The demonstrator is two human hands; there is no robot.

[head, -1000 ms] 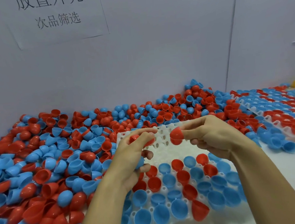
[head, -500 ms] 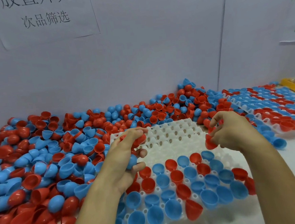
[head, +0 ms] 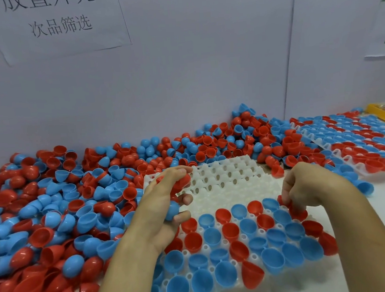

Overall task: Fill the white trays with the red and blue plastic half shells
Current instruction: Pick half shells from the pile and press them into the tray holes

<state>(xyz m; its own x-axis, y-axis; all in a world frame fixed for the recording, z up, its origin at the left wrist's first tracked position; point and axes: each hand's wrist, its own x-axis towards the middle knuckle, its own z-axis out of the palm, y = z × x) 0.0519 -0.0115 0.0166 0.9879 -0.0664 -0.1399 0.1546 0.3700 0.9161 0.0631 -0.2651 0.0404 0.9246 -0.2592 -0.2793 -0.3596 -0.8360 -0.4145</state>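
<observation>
Lowered since half a second ago, the right hand (head: pixel 310 187) now pinches a red half shell (head: pixel 294 208) down at the white tray (head: pixel 224 184), at the right end of its furthest filled row. Left hand (head: pixel 166 203) keeps gripping red and blue shells above the tray's left side. Behind lies the loose shell pile (head: pixel 53 203).

Glossy, smooth plastic on the red half shells (head: pixel 192 240) and blue half shells (head: pixel 271 260), catching soft highlights. Matt white moulded plastic for the tray (head: pixel 224 184) (slightly translucent at the cup rims). Thin matt paper for the printed sign (head: pixel 57 25), taped on a smooth, dull grey wall (head: pixel 203 64).
</observation>
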